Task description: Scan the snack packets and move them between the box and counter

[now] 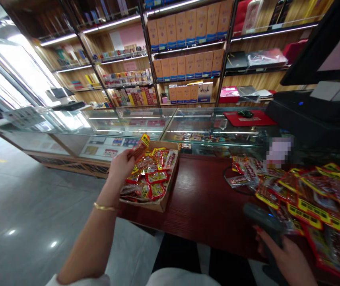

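Observation:
My left hand [124, 166] is closed on a snack packet [140, 147] with a yellow top, above the near-left part of an open cardboard box [164, 198]. Red and yellow snack packets [157, 176] fill that box. In my right hand [286, 254] is a dark barcode scanner [263, 218] with a small blue light, its handle wrapped by my fingers. The scanner points left over the dark red wooden counter [202, 190]. Right of the scanner lies a spread-out pile of snack packets [313, 194], some with yellow headers.
A glass display case [128, 127] runs behind the counter. Shelves with orange boxes [187, 26] line the wall. A red mouse pad [250, 118] with a mouse [245, 114], a dark machine [309, 119] and a monitor [325, 43] stand at the right. A black cable [232, 186] loops beside the pile.

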Demonstrator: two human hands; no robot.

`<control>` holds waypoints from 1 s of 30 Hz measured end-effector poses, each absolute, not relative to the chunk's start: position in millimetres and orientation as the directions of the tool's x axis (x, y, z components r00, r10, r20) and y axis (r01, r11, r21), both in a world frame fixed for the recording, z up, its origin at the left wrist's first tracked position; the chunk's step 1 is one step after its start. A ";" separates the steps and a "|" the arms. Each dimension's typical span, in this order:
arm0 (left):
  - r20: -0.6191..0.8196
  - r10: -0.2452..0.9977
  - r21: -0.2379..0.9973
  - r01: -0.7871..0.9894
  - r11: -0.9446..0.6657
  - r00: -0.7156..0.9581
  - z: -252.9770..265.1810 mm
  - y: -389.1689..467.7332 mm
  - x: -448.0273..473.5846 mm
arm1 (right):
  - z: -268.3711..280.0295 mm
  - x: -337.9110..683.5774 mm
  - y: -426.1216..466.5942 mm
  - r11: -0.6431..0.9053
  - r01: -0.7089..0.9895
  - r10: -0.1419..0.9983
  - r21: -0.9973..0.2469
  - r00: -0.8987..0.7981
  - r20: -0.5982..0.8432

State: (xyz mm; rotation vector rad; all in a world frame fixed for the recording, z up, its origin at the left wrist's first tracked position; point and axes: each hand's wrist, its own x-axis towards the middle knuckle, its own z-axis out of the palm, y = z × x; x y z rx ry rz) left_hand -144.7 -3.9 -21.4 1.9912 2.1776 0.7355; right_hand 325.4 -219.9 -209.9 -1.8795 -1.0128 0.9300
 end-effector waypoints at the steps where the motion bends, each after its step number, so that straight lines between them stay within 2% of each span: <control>1: 0.268 0.950 0.561 0.828 -0.018 -0.162 -22.1 -20.1 -136.5 | -210.4 325.6 -219.8 -0.350 0.302 0.888 -0.887 0.408 -0.212; 2: 0.265 0.947 0.750 0.657 -0.083 -0.184 -24.5 -36.3 -125.9 | -210.9 325.9 -219.8 -0.336 0.300 0.893 -0.893 0.404 -0.201; 3: 0.210 0.960 0.918 0.374 -0.129 -0.186 -28.5 -51.8 -113.7 | -211.2 326.2 -219.9 -0.330 0.299 0.895 -0.895 0.400 -0.197; 4: 0.114 0.982 0.992 0.066 -0.105 -0.153 -33.8 -66.3 -100.4 | -211.3 326.4 -220.1 -0.331 0.302 0.896 -0.894 0.398 -0.197; 5: -0.002 0.997 0.979 -0.202 -0.014 -0.081 -40.2 -79.2 -86.9 | -210.8 326.4 -220.2 -0.335 0.305 0.894 -0.892 0.401 -0.199; 6: -0.107 0.994 0.910 -0.399 0.109 0.029 -47.3 -90.3 -74.0 | -209.9 326.1 -220.5 -0.343 0.307 0.892 -0.888 0.404 -0.205; 7: -0.188 0.970 0.809 -0.535 0.243 0.155 -54.7 -99.4 -62.2 | -208.6 325.6 -220.7 -0.350 0.307 0.889 -0.885 0.406 -0.211; 9: -0.261 0.882 0.586 -0.662 0.467 0.392 -68.3 -111.7 -43.3 | -205.4 324.0 -221.1 -0.353 0.310 0.887 -0.883 0.412 -0.210; 12: -0.283 0.765 0.372 -0.669 0.644 0.579 -80.8 -120.3 -28.2 | -202.4 321.7 -221.9 -0.356 0.318 0.878 -0.879 0.435 -0.198; 14: -0.298 0.732 0.328 -0.655 0.681 0.612 -82.6 -123.5 -26.0 | -202.7 321.2 -222.5 -0.369 0.317 0.871 -0.874 0.447 -0.205; 16: -0.291 0.729 0.335 -0.648 0.684 0.620 -81.4 -126.6 -27.9 | -204.0 321.7 -222.8 -0.379 0.310 0.867 -0.872 0.449 -0.217; 19: -0.271 0.745 0.423 -0.620 0.661 0.610 -80.7 -130.1 -31.7 | -204.9 322.4 -222.9 -0.378 0.334 0.868 -0.864 0.453 -0.205; 21: -0.284 0.765 0.526 -0.573 0.629 0.579 -83.5 -130.6 -30.5 | -203.2 321.3 -223.1 -0.363 0.355 0.869 -0.862 0.463 -0.175; 25: -0.382 0.861 0.798 -0.350 0.490 0.335 -96.0 -128.9 -18.3 | -197.5 313.6 -224.3 -0.316 0.330 0.879 -0.890 0.455 -0.143; 27: -0.426 0.860 0.850 -0.201 0.486 0.280 -103.8 -126.6 -12.4 | -197.6 310.0 -223.5 -0.293 0.302 0.890 -0.907 0.433 -0.143; 30: -0.477 0.801 0.843 -0.068 0.533 0.362 -112.7 -119.4 -5.4 | -202.4 309.1 -220.1 -0.289 0.271 0.893 -0.918 0.422 -0.156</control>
